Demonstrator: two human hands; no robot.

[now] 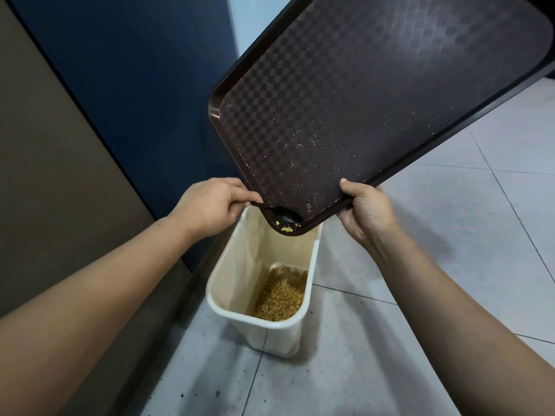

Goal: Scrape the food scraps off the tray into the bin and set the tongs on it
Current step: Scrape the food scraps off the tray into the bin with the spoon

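My right hand grips tray at lower edge, thumb on top; tray tilted steep, low corner over bin. My left hand pinches handle of tongs, black scoop end pressed into tray's low corner, just right of hand. Few yellow scraps by scoop tip. More scraps at bin bottom. Bin on tiled floor.

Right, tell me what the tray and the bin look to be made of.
Tray: likely hard plastic, dark brown with a checkered textured face and a glossy rim. Bin: probably cream moulded plastic, smooth and slightly shiny, with thin walls and rounded corners.
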